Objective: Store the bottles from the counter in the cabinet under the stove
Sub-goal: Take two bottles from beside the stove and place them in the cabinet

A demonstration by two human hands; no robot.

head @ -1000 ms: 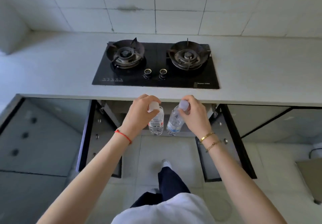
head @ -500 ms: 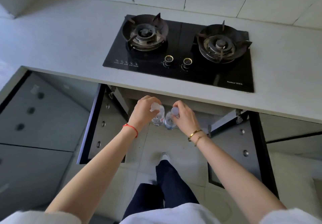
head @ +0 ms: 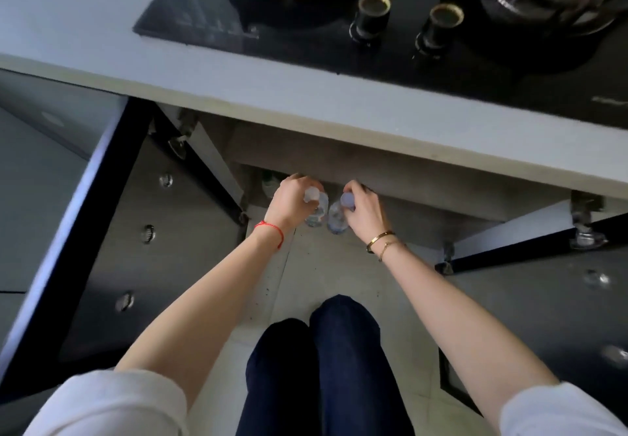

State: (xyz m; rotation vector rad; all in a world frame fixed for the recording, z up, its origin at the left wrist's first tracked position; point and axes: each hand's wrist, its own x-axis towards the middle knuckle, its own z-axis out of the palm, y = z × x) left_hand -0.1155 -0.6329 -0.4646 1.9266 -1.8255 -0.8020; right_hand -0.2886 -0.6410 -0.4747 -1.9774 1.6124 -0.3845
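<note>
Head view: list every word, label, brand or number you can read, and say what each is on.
None can be read.
Stove, front left: a row of pale markings, too blurred.
Stove, front right: small pale lettering, too blurred and cut by the frame edge.
Left bottle and right bottle, held in the left hand and right hand: labels blurred and mostly hidden.

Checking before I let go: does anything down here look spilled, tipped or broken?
Nothing stands out. Left hand and right hand each hold a capped bottle, left and right, upright at the cabinet opening. No spill shows.
</note>
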